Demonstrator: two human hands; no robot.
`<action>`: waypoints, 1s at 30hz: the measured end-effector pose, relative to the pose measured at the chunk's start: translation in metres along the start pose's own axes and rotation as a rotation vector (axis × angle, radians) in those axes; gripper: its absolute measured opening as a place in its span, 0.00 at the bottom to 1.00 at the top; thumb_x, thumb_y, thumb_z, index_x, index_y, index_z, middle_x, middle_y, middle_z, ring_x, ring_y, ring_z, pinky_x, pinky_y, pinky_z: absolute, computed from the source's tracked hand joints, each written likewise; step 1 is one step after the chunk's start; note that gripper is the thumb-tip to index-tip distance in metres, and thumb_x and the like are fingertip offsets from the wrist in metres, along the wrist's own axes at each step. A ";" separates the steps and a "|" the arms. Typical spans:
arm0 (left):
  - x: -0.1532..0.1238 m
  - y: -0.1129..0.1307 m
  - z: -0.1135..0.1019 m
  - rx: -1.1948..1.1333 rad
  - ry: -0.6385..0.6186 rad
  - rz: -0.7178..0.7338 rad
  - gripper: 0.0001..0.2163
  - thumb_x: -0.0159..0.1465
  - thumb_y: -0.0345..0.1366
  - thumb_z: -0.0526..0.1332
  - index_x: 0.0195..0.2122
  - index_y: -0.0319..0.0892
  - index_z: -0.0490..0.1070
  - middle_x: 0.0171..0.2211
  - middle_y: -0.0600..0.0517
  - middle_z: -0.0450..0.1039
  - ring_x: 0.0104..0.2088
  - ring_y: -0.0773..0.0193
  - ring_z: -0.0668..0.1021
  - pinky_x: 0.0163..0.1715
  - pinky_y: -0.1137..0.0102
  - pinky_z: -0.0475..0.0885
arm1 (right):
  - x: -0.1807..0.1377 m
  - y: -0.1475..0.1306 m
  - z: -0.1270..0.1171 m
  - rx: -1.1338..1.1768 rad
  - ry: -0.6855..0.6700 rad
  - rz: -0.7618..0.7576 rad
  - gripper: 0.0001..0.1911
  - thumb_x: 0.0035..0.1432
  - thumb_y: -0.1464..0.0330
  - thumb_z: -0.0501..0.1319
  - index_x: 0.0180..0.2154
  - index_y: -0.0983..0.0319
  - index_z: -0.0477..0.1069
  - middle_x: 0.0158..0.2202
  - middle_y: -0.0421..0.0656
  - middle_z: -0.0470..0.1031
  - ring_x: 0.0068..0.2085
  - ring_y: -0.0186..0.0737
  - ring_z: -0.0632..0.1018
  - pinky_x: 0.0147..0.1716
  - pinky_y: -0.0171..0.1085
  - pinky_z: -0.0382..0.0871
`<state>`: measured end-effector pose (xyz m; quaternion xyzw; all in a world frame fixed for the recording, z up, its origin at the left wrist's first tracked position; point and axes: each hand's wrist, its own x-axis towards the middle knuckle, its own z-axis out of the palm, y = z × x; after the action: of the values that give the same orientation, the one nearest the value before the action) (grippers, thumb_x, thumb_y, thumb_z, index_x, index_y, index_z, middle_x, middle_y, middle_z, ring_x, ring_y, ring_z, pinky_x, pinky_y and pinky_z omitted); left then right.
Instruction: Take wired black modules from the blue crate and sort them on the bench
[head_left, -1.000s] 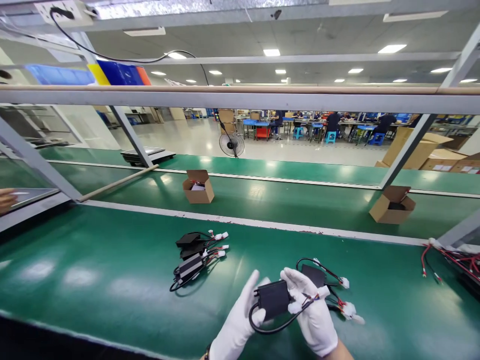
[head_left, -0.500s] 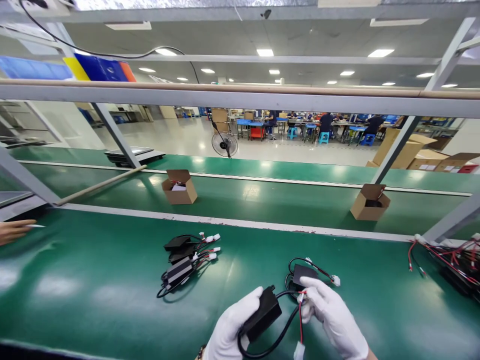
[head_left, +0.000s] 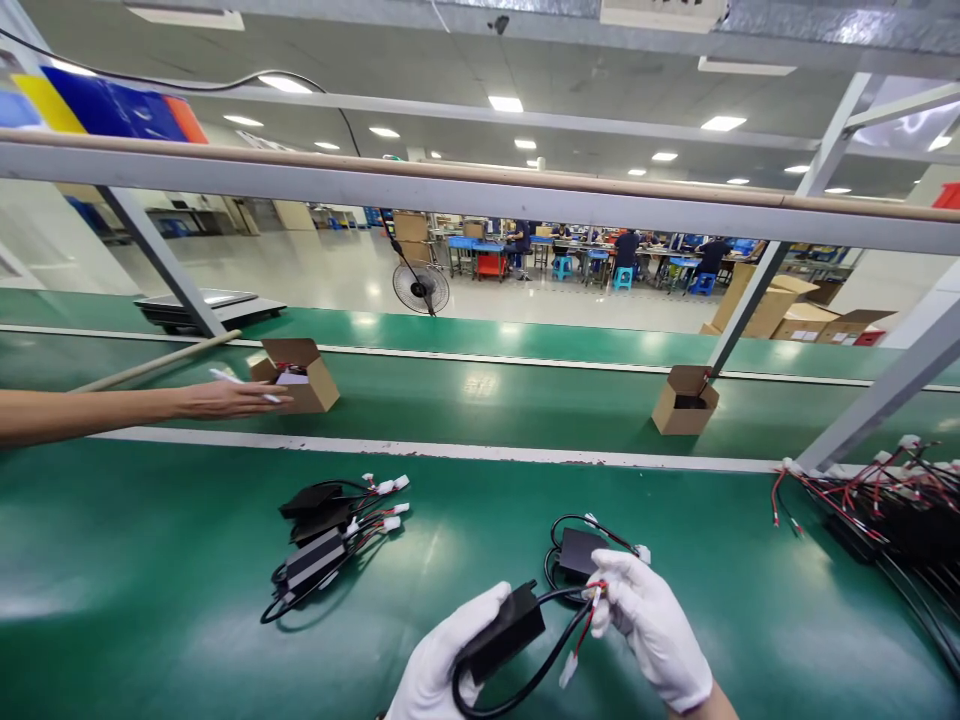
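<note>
Bright ceiling lights [head_left: 506, 104]; pale glare on green worktop [head_left: 172, 560].

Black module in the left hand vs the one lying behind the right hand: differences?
The held module is tilted in the left hand; the resting module lies on the green surface.
The held module's wires are pinched by the right hand; the resting module's cable loops loosely.
Both are black, with black cable and white connectors.

Left grip [head_left: 439, 650] in a plain white glove [head_left: 427, 668], right grip [head_left: 651, 622] in a matching one, short wrist-length cuff [head_left: 694, 690]
</note>
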<state>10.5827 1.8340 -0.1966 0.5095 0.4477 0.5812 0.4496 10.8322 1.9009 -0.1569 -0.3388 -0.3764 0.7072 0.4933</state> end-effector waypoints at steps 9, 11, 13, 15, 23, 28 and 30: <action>0.036 0.040 0.049 -0.396 -0.154 -0.559 0.33 0.53 0.51 0.69 0.53 0.39 0.60 0.31 0.46 0.77 0.22 0.62 0.78 0.19 0.73 0.72 | -0.008 -0.033 -0.011 -0.585 0.327 -0.267 0.21 0.56 0.49 0.63 0.38 0.60 0.74 0.30 0.45 0.76 0.27 0.41 0.76 0.24 0.39 0.71; 0.042 0.040 0.057 -0.496 -0.188 -0.608 0.27 0.53 0.48 0.69 0.48 0.40 0.63 0.30 0.46 0.77 0.20 0.64 0.77 0.17 0.74 0.70 | -0.015 -0.041 -0.011 -0.846 0.344 -0.599 0.22 0.54 0.53 0.67 0.46 0.56 0.74 0.43 0.49 0.76 0.39 0.50 0.78 0.36 0.46 0.74; 0.047 0.035 0.065 -0.585 -0.203 -0.657 0.24 0.53 0.45 0.69 0.47 0.41 0.66 0.33 0.47 0.78 0.18 0.66 0.76 0.15 0.75 0.70 | -0.019 -0.044 -0.005 -1.185 0.065 -0.881 0.27 0.49 0.55 0.71 0.51 0.53 0.72 0.49 0.49 0.74 0.46 0.55 0.76 0.45 0.52 0.71; 0.050 0.024 0.072 -0.649 -0.227 -0.725 0.20 0.55 0.45 0.67 0.46 0.40 0.69 0.30 0.49 0.77 0.16 0.68 0.75 0.14 0.76 0.69 | -0.017 -0.042 0.005 -1.515 -0.309 -1.019 0.24 0.52 0.61 0.69 0.52 0.53 0.70 0.48 0.49 0.76 0.48 0.57 0.75 0.51 0.57 0.66; 0.064 -0.005 0.090 -0.401 -0.480 -0.974 0.37 0.58 0.67 0.45 0.25 0.34 0.72 0.15 0.44 0.69 0.11 0.61 0.72 0.06 0.72 0.62 | -0.004 -0.031 0.000 -1.851 -0.497 -1.245 0.26 0.57 0.80 0.54 0.58 0.64 0.64 0.41 0.51 0.78 0.39 0.48 0.75 0.48 0.54 0.67; 0.110 0.025 0.099 -0.017 -0.343 -0.575 0.35 0.57 0.67 0.44 0.19 0.38 0.69 0.14 0.49 0.66 0.13 0.68 0.67 0.12 0.73 0.58 | 0.020 -0.047 -0.017 -1.959 -0.345 -1.216 0.27 0.59 0.79 0.53 0.60 0.61 0.62 0.51 0.57 0.73 0.32 0.46 0.75 0.30 0.44 0.67; 0.130 0.023 0.100 0.075 -0.391 -0.624 0.37 0.58 0.68 0.38 0.14 0.40 0.65 0.10 0.50 0.61 0.10 0.67 0.63 0.11 0.70 0.53 | 0.036 -0.048 -0.020 -1.984 -0.304 -1.154 0.25 0.61 0.76 0.54 0.59 0.64 0.61 0.50 0.58 0.73 0.31 0.46 0.75 0.28 0.43 0.67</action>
<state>10.6709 1.9631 -0.1413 0.4660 0.5081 0.2913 0.6632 10.8607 1.9506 -0.1291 -0.2663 -0.9202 -0.1960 0.2096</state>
